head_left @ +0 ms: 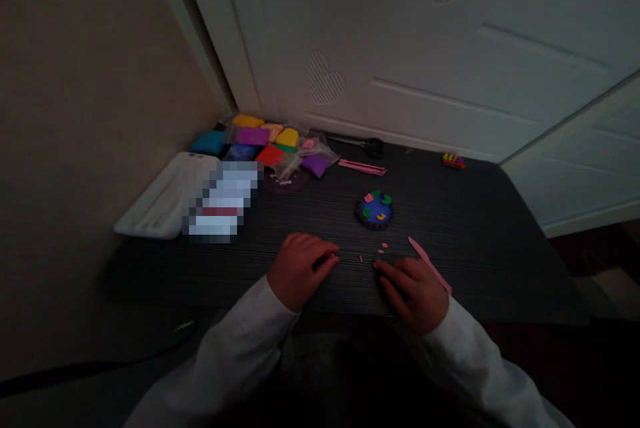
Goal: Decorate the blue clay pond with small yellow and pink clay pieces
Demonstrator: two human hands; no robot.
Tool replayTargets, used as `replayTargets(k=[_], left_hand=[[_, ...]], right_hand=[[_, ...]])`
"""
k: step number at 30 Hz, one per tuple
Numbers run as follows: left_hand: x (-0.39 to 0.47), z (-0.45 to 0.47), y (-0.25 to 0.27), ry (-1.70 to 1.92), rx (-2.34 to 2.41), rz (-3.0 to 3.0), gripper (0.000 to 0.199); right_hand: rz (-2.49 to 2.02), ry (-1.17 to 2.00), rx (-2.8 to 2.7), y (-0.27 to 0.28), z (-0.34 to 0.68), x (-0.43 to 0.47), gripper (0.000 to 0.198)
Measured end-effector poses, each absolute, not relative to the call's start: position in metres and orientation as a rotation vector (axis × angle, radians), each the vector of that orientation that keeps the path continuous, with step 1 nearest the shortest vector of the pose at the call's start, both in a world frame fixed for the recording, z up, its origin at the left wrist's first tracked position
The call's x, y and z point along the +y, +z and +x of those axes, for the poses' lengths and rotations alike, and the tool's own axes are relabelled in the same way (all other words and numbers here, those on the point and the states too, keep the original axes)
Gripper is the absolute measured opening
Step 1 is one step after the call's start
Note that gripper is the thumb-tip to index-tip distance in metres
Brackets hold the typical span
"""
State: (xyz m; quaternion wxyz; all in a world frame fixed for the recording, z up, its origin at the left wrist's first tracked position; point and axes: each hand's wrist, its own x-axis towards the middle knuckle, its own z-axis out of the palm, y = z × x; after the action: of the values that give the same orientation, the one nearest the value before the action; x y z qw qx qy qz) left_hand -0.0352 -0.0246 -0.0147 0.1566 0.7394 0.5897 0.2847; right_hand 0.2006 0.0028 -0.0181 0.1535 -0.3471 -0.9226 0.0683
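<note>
Near the front of the dark table, my left hand (304, 271) has thumb and forefinger brought together; whatever is between the tips is too small to make out. My right hand (415, 291) rests palm down with its forefinger stretched out, the tip on a small pink clay piece (376, 265). Between the hands lies a thin pink clay strip (361, 259). Two flat pink clay bits (384, 245) are just beyond my right fingertips. Past them sits a round clay pond (376, 211) with a dark rim, blue middle, green pads and a pink flower.
Beside my right hand lies a pink clay knife (429, 264). Farther back are pink tools (363, 167), scissors (373, 146) and a small colourful clay piece (453, 161). Bags of coloured clay (253, 137), a white tray (167, 198) and a blurred-out panel (225, 205) occupy the left.
</note>
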Motion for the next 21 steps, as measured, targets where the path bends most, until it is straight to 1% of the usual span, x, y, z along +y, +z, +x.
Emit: replayTargets(k=[5, 13, 17, 21], left_hand=[[-0.024, -0.035, -0.015, 0.819, 1.69, 2.119, 0.017], [-0.024, -0.035, -0.014, 0.793, 1.699, 2.121, 0.017], [-0.024, -0.035, -0.015, 0.784, 1.706, 2.13, 0.018], [-0.024, -0.036, -0.017, 0.777, 1.717, 2.139, 0.018]], right_hand=[[-0.94, 0.16, -2.731, -0.014, 0.204, 0.006, 0.036], [-0.946, 0.051, -2.789, -0.011, 0.199, 0.003, 0.034], [-0.93, -0.038, -2.849, -0.007, 0.196, 0.001, 0.037], [-0.92, -0.05, -2.866, -0.005, 0.197, 0.0, 0.037]])
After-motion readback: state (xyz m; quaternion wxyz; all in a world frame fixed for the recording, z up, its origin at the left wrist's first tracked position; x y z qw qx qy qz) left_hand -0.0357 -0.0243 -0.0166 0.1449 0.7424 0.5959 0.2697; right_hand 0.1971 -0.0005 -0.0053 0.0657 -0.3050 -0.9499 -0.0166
